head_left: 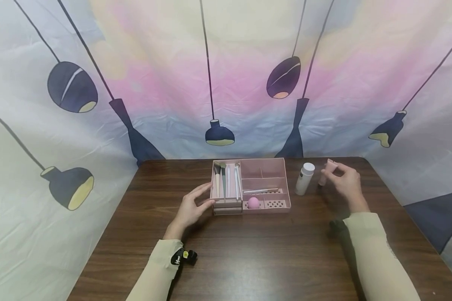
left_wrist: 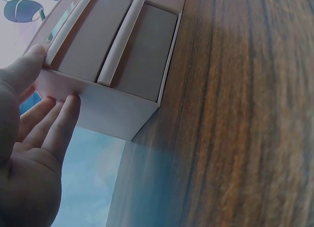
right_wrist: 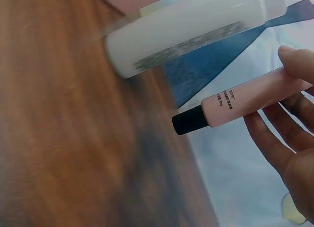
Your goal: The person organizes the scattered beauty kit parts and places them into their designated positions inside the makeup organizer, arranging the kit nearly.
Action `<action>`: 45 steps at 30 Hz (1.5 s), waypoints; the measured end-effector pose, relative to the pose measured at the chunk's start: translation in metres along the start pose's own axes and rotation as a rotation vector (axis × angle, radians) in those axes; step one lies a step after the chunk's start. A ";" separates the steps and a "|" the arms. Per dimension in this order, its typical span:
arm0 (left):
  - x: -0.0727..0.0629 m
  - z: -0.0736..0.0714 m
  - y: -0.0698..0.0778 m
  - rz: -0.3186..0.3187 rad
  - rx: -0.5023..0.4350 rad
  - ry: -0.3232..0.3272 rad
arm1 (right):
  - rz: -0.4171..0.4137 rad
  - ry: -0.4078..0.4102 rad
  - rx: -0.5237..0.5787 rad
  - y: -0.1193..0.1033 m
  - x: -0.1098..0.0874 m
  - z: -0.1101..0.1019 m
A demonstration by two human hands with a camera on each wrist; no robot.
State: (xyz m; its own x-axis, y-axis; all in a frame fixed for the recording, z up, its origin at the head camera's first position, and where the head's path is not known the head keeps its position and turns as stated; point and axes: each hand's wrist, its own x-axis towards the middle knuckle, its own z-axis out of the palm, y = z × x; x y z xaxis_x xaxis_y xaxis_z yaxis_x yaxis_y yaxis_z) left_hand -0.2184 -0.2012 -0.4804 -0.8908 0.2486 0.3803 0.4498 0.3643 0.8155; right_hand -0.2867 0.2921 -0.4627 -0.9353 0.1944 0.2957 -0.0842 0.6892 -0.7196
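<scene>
A pink cosmetic tube with a black cap pointing down is held between the thumb and fingers of my right hand, near its upper end. Just left of that hand stands a white bottle. My left hand touches the left side of a pink makeup organizer. In the left wrist view its thumb lies at the front edge by the drawers, and the fairly straight fingers rest against the side wall.
Several makeup brushes lie in the organizer's left compartment. A pink sponge ball and slim pencil-like sticks occupy the right compartments. Everything stands toward the back of a brown wooden table, before a printed cloth backdrop.
</scene>
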 end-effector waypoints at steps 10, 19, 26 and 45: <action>0.001 0.000 -0.018 0.026 0.013 0.016 | -0.065 0.012 0.003 -0.026 0.009 -0.009; 0.002 -0.002 -0.009 0.038 0.040 0.013 | -0.130 0.026 0.003 -0.045 0.021 -0.010; 0.002 -0.001 -0.015 0.007 0.047 0.015 | -0.222 0.071 0.037 -0.063 0.030 -0.004; -0.001 -0.006 0.026 -0.004 0.021 -0.021 | -0.391 -0.020 0.226 -0.132 0.037 0.028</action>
State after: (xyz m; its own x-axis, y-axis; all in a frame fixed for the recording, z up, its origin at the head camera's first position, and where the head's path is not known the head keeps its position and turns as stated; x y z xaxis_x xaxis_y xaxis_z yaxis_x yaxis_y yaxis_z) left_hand -0.2067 -0.1974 -0.4573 -0.8912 0.2655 0.3679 0.4477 0.3838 0.8076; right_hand -0.3196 0.1889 -0.3742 -0.8244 -0.0657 0.5622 -0.5037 0.5382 -0.6757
